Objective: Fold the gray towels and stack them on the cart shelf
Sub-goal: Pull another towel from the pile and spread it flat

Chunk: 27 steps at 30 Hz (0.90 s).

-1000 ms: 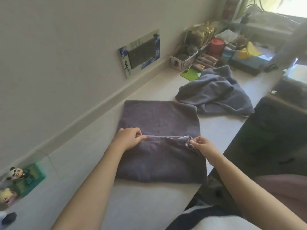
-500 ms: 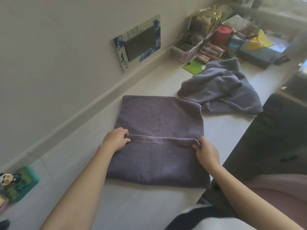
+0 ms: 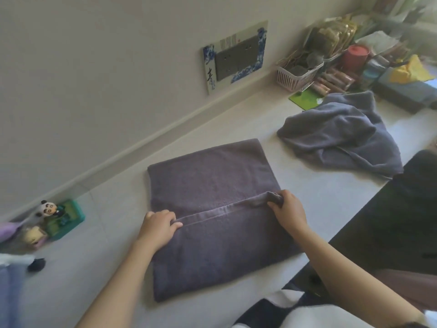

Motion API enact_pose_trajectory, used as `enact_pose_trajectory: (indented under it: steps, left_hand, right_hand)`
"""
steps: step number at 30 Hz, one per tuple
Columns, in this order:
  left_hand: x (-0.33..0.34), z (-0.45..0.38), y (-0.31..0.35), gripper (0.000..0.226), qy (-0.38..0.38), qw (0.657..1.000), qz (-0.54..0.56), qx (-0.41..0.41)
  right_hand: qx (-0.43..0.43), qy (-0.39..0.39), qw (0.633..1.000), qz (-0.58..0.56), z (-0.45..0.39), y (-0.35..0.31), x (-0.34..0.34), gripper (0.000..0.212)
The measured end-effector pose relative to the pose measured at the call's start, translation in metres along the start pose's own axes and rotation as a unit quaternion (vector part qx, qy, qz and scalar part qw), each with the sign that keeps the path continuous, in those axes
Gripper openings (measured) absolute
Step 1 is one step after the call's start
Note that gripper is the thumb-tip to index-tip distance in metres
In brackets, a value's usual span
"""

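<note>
My pale counter runs along the wall. On it lie the flat gray towel, a crumpled gray towel beyond, a pink basket, a green mat and panda toys.

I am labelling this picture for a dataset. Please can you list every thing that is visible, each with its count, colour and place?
flat towel: 1, gray, middle of counter, partly folded
crumpled towel: 1, gray-blue, counter beyond it
counter: 1, pale, along wall
socket plate: 1, gray with blue-white frame, wall
basket: 1, pink, far counter
green mat: 1, beside basket
red container: 1, far clutter
panda figure: 1, black-white, left by wall
green box: 1, beside panda
hands: left hand and right hand, each gripping the towel's folded edge
</note>
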<state>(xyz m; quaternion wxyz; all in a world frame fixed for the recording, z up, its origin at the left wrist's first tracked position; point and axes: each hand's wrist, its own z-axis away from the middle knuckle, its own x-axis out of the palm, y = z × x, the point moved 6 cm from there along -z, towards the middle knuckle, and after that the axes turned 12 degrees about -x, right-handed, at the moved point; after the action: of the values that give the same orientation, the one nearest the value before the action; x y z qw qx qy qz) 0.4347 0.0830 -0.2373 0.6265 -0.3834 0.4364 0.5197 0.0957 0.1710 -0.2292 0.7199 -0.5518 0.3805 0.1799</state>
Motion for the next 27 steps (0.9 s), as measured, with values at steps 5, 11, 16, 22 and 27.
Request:
enact_pose_trajectory:
  steps: [5, 11, 16, 22, 27]
  left_hand:
    - [0.016, 0.034, -0.026, 0.028, -0.026, 0.985, 0.170, -0.023]
    - [0.002, 0.036, -0.034, 0.021, -0.016, 0.974, 0.200, -0.105]
    - [-0.001, 0.027, -0.014, 0.023, -0.044, 0.989, 0.057, -0.132]
    - [-0.008, 0.048, 0.045, 0.069, 0.080, 0.990, 0.020, -0.115]
    - [0.032, 0.072, 0.104, 0.066, 0.045, 0.998, 0.041, -0.013]
  right_hand:
    - [-0.015, -0.013, 0.999, 0.026, -0.002, -0.004, 0.001, 0.012]
    - [-0.041, 0.002, 0.996, 0.082, -0.008, -0.010, -0.002, 0.018]
    - [-0.035, -0.030, 0.994, 0.104, -0.018, -0.008, 0.005, 0.020]
    - [-0.223, 0.015, 0.945, 0.240, 0.020, -0.036, 0.023, 0.056]
    - [-0.330, -0.154, 0.887, 0.285, 0.058, -0.040, 0.082, 0.057]
